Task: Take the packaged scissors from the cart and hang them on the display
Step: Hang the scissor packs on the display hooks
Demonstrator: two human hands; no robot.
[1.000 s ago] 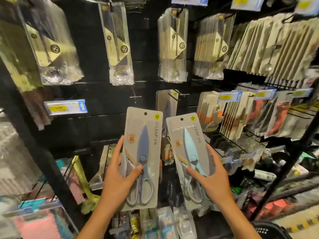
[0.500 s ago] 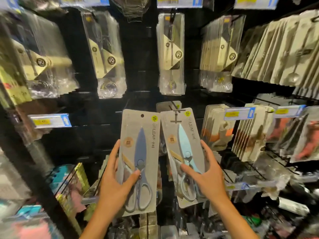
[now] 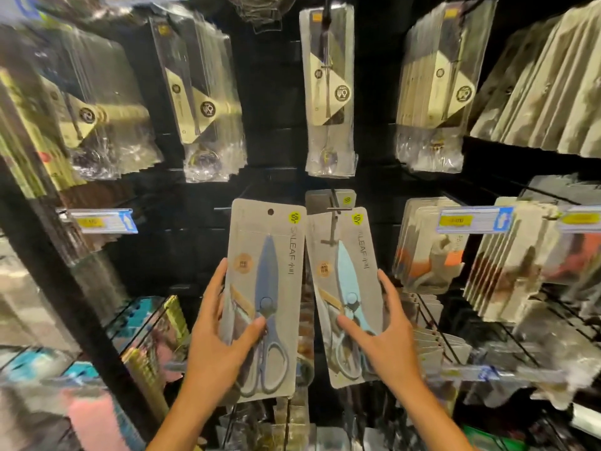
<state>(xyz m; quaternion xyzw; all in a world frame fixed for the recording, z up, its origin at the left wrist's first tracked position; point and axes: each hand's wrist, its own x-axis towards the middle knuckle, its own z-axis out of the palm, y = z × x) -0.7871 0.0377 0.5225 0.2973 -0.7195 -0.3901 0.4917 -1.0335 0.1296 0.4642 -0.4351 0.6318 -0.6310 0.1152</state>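
My left hand (image 3: 217, 333) grips a grey card pack with dark blue scissors (image 3: 266, 297), thumb on the front, fingers along its left edge. My right hand (image 3: 383, 333) holds a second pack with light blue scissors (image 3: 344, 288) in the same way. The right pack's top sits at a display hook (image 3: 332, 219), which crosses in front of the card. Behind it another pack of the same kind (image 3: 328, 198) hangs on that hook. The left pack's hang hole is free, left of the hook.
The black display wall carries clear-bagged cutlery packs (image 3: 328, 92) above and card packs (image 3: 429, 242) to the right. Blue price tags (image 3: 104, 220) stick out on hook ends. A black upright post (image 3: 65, 271) runs down the left. More goods hang below my hands.
Both packs have risen toward the display. The right pack's top has reached the hook beside the hanging pack. The view has tilted upward.
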